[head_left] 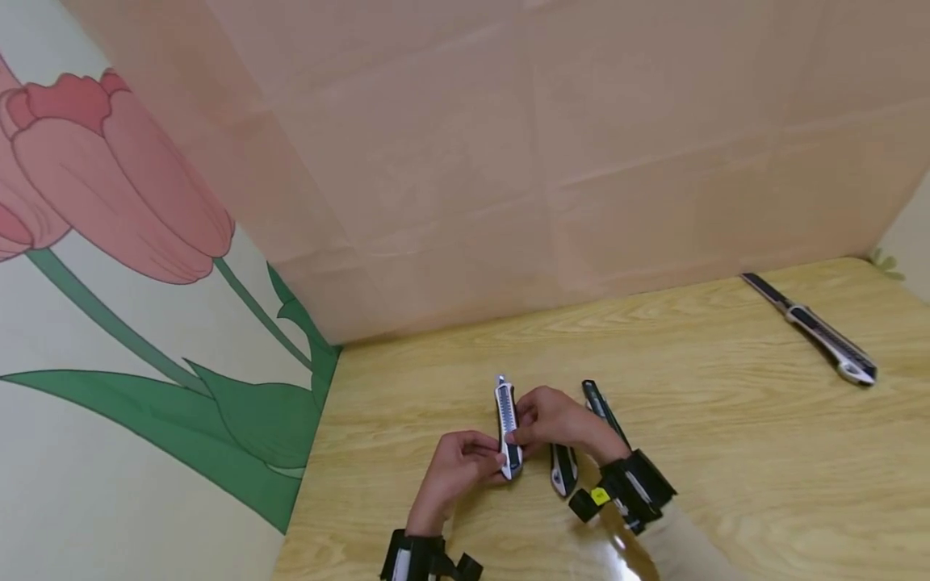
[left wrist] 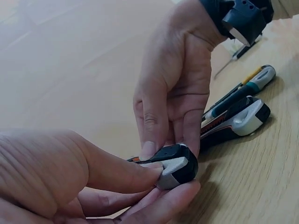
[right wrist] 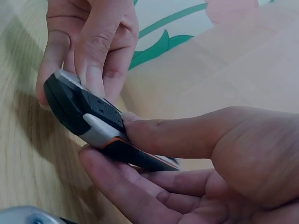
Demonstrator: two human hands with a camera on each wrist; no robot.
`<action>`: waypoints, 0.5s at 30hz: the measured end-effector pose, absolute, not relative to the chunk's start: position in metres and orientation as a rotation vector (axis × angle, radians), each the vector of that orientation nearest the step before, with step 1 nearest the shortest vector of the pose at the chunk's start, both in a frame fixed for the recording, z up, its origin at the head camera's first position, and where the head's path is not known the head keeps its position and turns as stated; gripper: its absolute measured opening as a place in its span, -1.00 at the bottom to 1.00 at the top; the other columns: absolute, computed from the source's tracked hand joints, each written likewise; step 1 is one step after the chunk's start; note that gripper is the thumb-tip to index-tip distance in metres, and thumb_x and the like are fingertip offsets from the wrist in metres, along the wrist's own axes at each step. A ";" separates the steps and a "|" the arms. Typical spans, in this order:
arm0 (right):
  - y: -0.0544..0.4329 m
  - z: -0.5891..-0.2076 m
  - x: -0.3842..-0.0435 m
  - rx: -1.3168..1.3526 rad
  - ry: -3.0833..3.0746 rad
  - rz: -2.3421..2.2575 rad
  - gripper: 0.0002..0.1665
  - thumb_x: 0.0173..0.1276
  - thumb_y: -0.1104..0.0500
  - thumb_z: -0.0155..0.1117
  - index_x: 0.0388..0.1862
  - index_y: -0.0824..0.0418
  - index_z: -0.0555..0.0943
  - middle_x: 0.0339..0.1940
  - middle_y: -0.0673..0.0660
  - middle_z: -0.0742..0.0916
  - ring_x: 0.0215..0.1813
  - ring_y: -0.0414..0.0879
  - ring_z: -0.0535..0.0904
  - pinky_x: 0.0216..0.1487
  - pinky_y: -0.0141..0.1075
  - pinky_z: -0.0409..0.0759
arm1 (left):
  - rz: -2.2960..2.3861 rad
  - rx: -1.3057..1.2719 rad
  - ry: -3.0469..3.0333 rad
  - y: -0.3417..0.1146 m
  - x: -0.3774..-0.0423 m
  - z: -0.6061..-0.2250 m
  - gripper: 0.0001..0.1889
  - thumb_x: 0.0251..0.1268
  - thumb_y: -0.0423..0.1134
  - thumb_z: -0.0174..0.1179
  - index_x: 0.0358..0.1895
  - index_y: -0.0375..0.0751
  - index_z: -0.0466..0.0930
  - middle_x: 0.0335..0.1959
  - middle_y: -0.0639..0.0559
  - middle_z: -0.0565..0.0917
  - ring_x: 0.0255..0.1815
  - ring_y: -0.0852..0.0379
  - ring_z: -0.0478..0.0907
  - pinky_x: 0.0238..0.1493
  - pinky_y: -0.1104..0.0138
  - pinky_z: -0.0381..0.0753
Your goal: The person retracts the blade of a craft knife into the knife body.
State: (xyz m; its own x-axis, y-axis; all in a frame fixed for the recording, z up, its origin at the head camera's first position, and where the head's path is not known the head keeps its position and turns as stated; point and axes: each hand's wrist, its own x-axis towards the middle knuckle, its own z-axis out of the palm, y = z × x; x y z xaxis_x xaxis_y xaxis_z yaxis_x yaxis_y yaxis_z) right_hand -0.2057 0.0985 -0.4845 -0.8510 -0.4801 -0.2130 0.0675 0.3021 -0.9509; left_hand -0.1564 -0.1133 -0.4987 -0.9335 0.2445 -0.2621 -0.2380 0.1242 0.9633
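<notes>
Both hands hold one silver-and-black utility knife (head_left: 506, 411) just above the wooden table, its narrow tip pointing away. My left hand (head_left: 454, 476) pinches the rear end between thumb and fingers. On the other side, my right hand (head_left: 558, 420) grips the handle, its thumb lying on the top face in the right wrist view. Thin orange lines run along the knife body (right wrist: 103, 133). Beside the right hand lies a second black-and-silver utility knife (head_left: 563, 472), partly hidden by that hand. A slim dark-and-teal tool (head_left: 599, 401) lies behind the right wrist.
Another utility knife (head_left: 828, 339), its dark blade extended, lies at the far right of the wooden table (head_left: 690, 363). A pinkish-brown sheet (head_left: 508, 161) covers the back. The left wall (head_left: 145, 428) bears painted tulips.
</notes>
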 end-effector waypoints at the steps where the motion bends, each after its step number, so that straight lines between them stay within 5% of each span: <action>1: 0.099 -0.484 -0.206 -0.344 2.109 -1.593 -0.74 0.28 0.34 0.45 -0.13 0.47 0.63 -0.40 0.18 0.77 -0.33 0.11 0.76 -0.26 -0.06 0.76 | 1.873 -0.002 2.045 -0.113 -0.156 -0.500 -0.81 0.15 -0.57 0.36 -0.16 -0.53 0.64 -0.30 -0.19 0.69 -0.28 0.03 0.73 -0.21 0.18 0.79; 9: 0.151 -0.472 -0.223 -0.215 2.175 -1.724 -0.61 0.44 0.38 0.18 0.15 0.62 0.51 -0.18 0.45 0.73 -0.23 0.25 0.76 -0.16 0.02 0.77 | 1.870 -0.071 2.021 -0.114 -0.153 -0.509 -0.79 0.13 -0.63 0.36 -0.15 -0.58 0.62 -0.30 -0.23 0.70 -0.37 -0.04 0.75 -0.26 0.14 0.79; 15: 0.220 -0.458 -0.238 -0.159 2.433 -1.569 -0.56 0.55 0.24 0.19 0.22 0.57 0.51 -0.11 0.41 0.74 -0.16 0.17 0.77 -0.14 -0.04 0.77 | 1.870 -0.092 2.030 -0.118 -0.151 -0.512 -0.80 0.11 -0.63 0.37 -0.19 -0.59 0.61 -0.35 -0.22 0.69 -0.44 -0.01 0.73 -0.32 0.15 0.79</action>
State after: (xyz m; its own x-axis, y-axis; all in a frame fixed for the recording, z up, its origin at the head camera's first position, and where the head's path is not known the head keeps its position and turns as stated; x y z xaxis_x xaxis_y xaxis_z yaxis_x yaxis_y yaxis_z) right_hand -0.2380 0.2195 -0.4585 -0.9649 -0.2207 -0.1427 0.0390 0.4167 -0.9082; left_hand -0.1512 -0.1181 -0.5124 -0.9266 0.2039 -0.3160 -0.2982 0.1136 0.9477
